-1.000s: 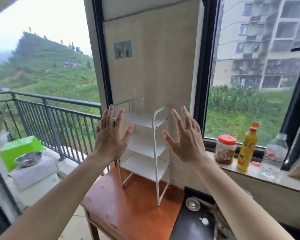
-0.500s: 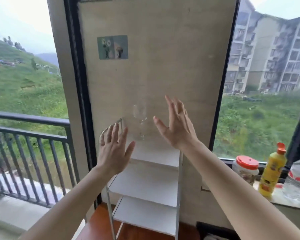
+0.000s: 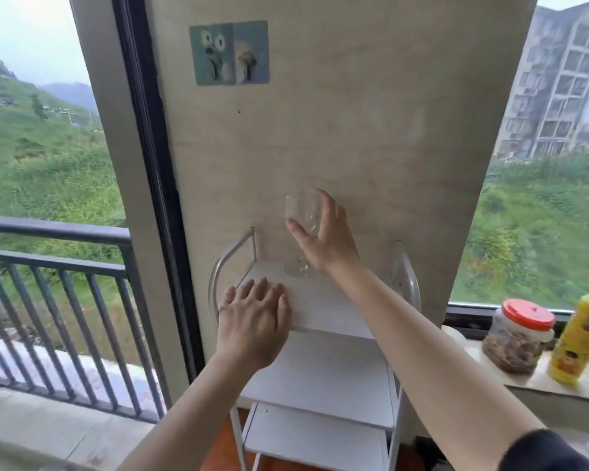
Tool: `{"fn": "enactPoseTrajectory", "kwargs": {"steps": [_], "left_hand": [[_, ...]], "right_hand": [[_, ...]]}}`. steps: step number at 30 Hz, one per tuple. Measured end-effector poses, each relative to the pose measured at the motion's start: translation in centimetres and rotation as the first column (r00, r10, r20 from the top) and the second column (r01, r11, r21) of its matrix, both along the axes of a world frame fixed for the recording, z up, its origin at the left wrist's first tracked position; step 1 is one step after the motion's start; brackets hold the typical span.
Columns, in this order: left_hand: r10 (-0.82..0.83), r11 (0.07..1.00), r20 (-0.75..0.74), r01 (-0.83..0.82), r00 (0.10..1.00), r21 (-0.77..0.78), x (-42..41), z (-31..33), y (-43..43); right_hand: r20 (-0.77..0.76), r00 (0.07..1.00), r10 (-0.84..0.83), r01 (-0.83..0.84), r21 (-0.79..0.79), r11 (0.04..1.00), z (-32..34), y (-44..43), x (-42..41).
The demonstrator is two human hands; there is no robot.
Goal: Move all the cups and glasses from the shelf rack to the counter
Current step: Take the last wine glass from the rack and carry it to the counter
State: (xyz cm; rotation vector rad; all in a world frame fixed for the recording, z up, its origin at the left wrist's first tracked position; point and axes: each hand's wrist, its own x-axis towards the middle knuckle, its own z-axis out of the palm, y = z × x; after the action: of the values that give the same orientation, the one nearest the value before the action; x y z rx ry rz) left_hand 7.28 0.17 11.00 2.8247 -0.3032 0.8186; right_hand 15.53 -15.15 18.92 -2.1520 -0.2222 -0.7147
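A clear stemmed wine glass (image 3: 302, 212) stands upright on the top tier of a white three-tier shelf rack (image 3: 330, 314), close to the beige wall. My right hand (image 3: 323, 237) wraps its thumb and fingers around the glass bowl; the foot still rests on the shelf. My left hand (image 3: 254, 321) lies flat, fingers apart, on the front left part of the top tier and holds nothing. The two lower tiers show no cups.
A window sill (image 3: 558, 389) to the right carries a red-lidded jar (image 3: 517, 338) and a yellow bottle (image 3: 580, 338). A dark balcony railing (image 3: 58, 266) lies behind glass at left. The rack stands on a reddish wooden table (image 3: 225, 450).
The view has moved closer and up. My right hand went from open in the air to closing around the wine glass. My left hand dropped onto the top shelf.
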Motion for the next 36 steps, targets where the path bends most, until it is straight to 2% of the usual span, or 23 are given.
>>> {"fn": "enactPoseTrajectory", "kwargs": {"steps": [4,9,13,16,20,23,25,30,33,36], "left_hand": [[0.014,1.0,0.016,-0.014,1.0,-0.007,0.0,-0.1,-0.2],[0.019,1.0,0.013,-0.019,1.0,0.003,-0.1,-0.1,-0.1],[0.018,1.0,0.0,-0.018,1.0,0.001,-0.2,0.0,-0.2],[0.018,1.0,-0.055,-0.017,0.998,0.013,-0.1,0.3,-0.3],[0.002,0.999,-0.162,0.003,0.987,0.034,-0.1,1.0,-0.2],[-0.008,0.999,-0.178,0.014,0.984,0.033,-1.1,2.1,-0.7],[-0.043,0.999,-0.141,0.043,0.989,-0.006,-2.0,2.9,-1.8],[-0.227,0.966,0.077,0.234,0.971,-0.109,-4.0,5.4,-7.4],[-0.335,0.917,0.177,0.364,0.925,-0.166,-5.3,6.6,-12.1],[-0.434,0.875,0.213,0.466,0.875,-0.133,-6.8,6.9,-17.4]], "right_hand": [[0.083,0.996,-0.017,0.006,0.123,0.992,0.5,0.5,0.4],[0.071,0.997,-0.003,-0.008,0.152,0.988,1.2,0.2,-0.3],[0.123,0.992,0.008,-0.031,0.182,0.983,2.2,-0.6,-2.9],[0.132,0.991,-0.007,-0.017,0.184,0.983,3.8,-1.4,-5.3],[0.235,0.97,-0.053,0.005,0.2,0.98,6.0,-3.0,-9.1],[0.344,0.932,-0.114,0.025,0.254,0.967,7.4,-5.0,-12.0],[0.382,0.912,-0.153,0.045,0.277,0.96,8.1,-6.7,-13.8],[0.433,0.862,-0.261,0.112,0.339,0.934,8.1,-12.3,-18.1],[0.418,0.827,-0.375,0.244,0.333,0.911,6.1,-16.9,-20.9],[0.387,0.794,-0.47,0.37,0.306,0.877,3.5,-21.8,-24.8]]}}
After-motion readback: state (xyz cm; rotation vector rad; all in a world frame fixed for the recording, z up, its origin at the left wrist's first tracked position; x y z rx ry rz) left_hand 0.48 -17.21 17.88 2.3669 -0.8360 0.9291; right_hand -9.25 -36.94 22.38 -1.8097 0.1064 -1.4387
